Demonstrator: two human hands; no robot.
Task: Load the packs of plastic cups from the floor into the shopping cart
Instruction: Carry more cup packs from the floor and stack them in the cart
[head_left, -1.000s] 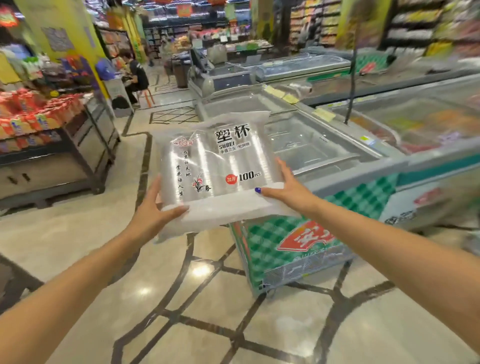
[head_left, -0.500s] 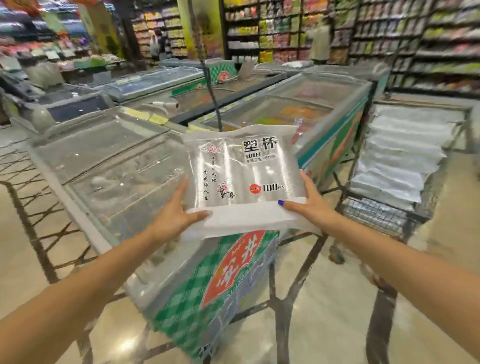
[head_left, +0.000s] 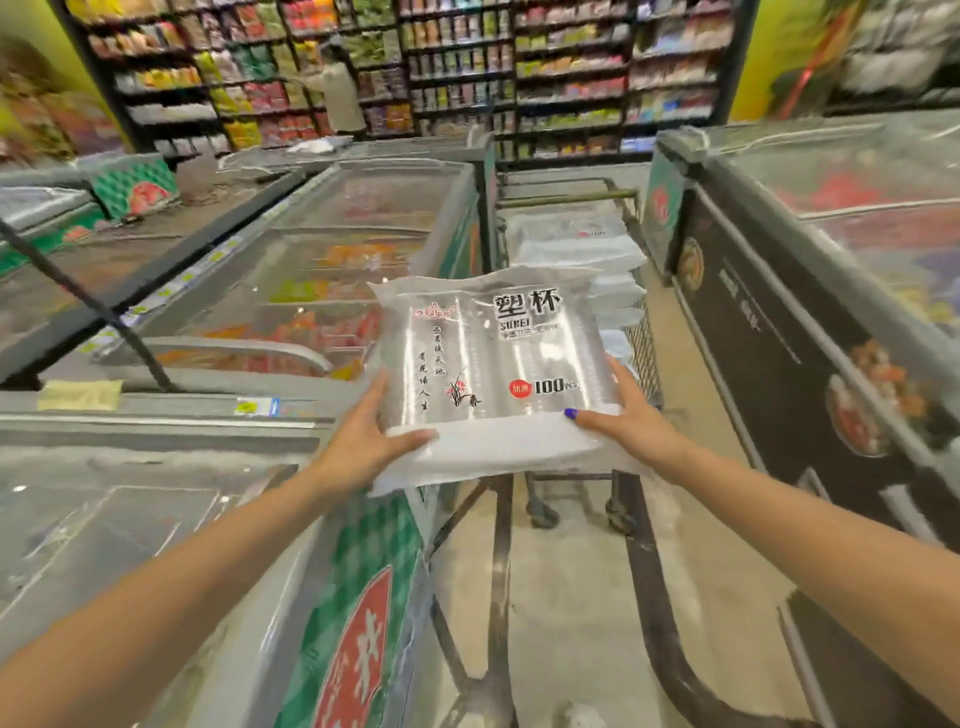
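Both hands hold one pack of plastic cups (head_left: 493, 364) out in front, flat and label up. The left hand (head_left: 363, 441) grips its near left corner, thumb on top, fingers underneath. The right hand (head_left: 628, 415) grips the near right corner the same way. Just beyond the hands stands the shopping cart (head_left: 641, 353), with stacked packs (head_left: 576, 244) inside. A chest freezer (head_left: 291, 291) lies left of the hands, another freezer (head_left: 831, 249) right.

Glossy clear plastic film on the pack (head_left: 493, 364), shiny ribbed cups showing through, matt white strip under the thumbs. Metal wire cart (head_left: 644, 353) beyond the fingertips, holding more glossy packs (head_left: 576, 244). Glass freezer lids (head_left: 291, 291) leftward. Polished stone floor (head_left: 571, 597) below.
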